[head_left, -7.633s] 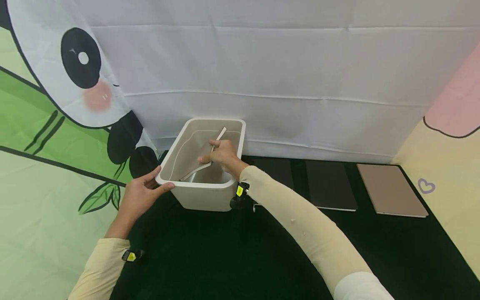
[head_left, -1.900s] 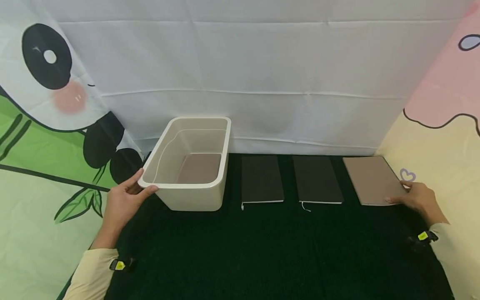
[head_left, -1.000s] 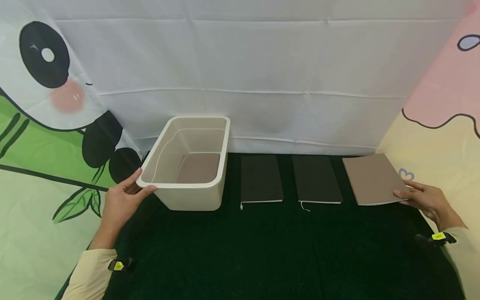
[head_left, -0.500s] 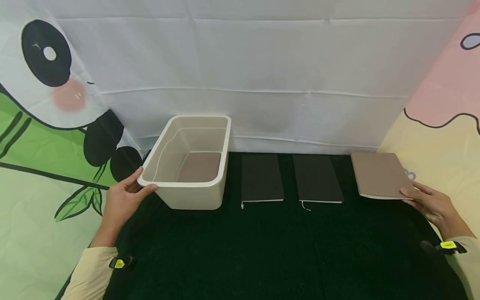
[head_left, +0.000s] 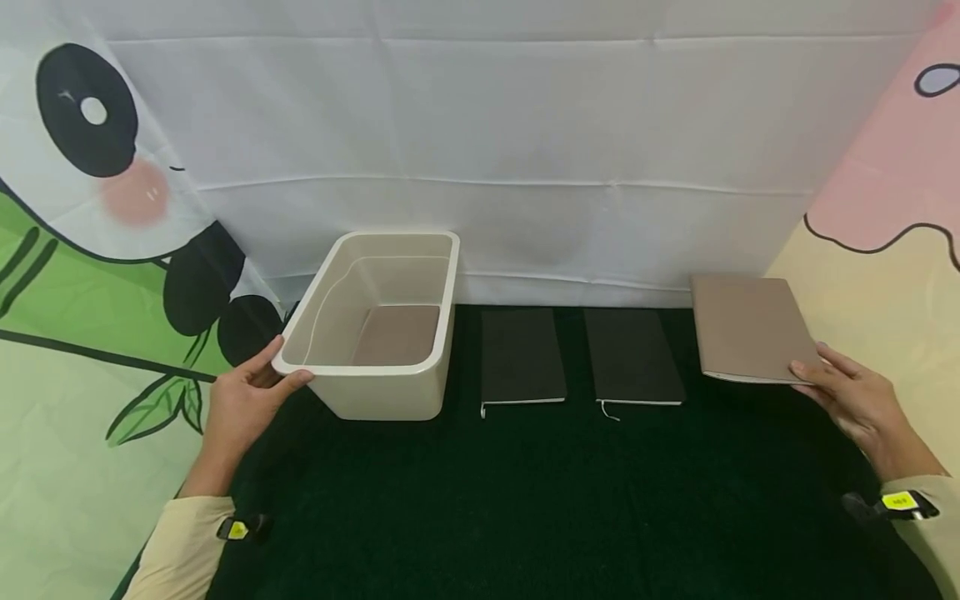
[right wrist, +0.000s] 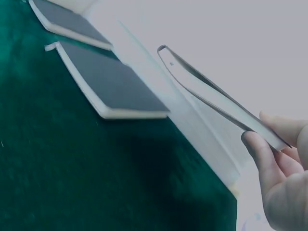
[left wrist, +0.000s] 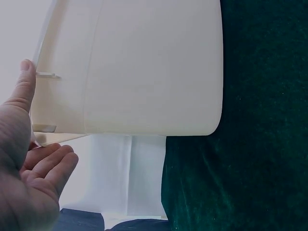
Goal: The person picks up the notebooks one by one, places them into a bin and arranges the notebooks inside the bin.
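Observation:
My left hand (head_left: pixel 243 408) pinches the near left corner of the cream plastic bin's rim (head_left: pixel 367 371), thumb on the front and fingers round the side. A brown cover (head_left: pixel 397 335) lies flat on the bin's floor. At the far right my right hand (head_left: pixel 862 400) pinches a brown notebook (head_left: pixel 750 329) by its near right corner. In the right wrist view this notebook (right wrist: pixel 211 94) is lifted off the cloth, its page edges showing between thumb and fingers. Two black notebooks (head_left: pixel 522 357) lie side by side between bin and right hand; the second black notebook (head_left: pixel 633 357) is the right one.
Dark green cloth (head_left: pixel 480 500) covers the table. A white fabric backdrop (head_left: pixel 525 150) rises right behind the bin and notebooks. Printed fabric hangs at both sides, with a panda's face (head_left: pixel 90 208) on the left. White ribbon bookmarks stick out from the black notebooks.
Earlier, the right hand lowered a notebook into the bin, then went to the brown notebook at the far right and raised it off the table. The left hand has stayed on the rim.

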A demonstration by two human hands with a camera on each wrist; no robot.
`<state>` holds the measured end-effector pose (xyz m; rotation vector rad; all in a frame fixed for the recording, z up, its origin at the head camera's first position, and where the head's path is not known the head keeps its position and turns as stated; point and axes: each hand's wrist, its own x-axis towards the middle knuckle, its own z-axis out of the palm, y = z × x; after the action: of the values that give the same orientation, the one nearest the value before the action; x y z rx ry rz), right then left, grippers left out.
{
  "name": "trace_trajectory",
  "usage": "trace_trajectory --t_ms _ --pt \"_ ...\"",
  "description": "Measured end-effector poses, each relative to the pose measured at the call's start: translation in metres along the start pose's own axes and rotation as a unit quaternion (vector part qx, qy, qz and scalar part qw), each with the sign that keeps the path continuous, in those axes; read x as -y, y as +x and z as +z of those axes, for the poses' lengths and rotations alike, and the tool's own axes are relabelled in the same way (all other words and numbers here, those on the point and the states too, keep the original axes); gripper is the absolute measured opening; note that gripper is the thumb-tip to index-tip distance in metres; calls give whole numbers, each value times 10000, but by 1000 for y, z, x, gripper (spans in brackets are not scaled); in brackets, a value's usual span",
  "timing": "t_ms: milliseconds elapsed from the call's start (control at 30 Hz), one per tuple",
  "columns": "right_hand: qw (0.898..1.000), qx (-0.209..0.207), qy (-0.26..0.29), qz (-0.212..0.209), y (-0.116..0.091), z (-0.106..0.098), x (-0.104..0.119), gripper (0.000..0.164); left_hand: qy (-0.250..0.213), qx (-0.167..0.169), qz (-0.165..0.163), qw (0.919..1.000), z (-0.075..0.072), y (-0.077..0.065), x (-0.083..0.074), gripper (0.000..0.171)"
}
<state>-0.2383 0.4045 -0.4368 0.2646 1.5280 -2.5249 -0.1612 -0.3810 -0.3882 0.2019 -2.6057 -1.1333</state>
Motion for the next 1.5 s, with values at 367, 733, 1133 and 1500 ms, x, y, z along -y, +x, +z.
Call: trace_trajectory --t_ms 367,733,1133,1500 --pt "9992 281 189 -195 -3 42 5 43 -28 23 6 10000 0 0 1 80" --pt "9963 416 723 -211 -9 91 12 41 -13 32 -24 10000 0 0 1 80" --pt "9904 836 1035 -362 -4 130 9 41 -6 86 -59 9999 -1 0 -1 81" --pt "9863 884 1301 -503 -1 171 3 86 -49 104 -116 9999 -1 1 -2 82"
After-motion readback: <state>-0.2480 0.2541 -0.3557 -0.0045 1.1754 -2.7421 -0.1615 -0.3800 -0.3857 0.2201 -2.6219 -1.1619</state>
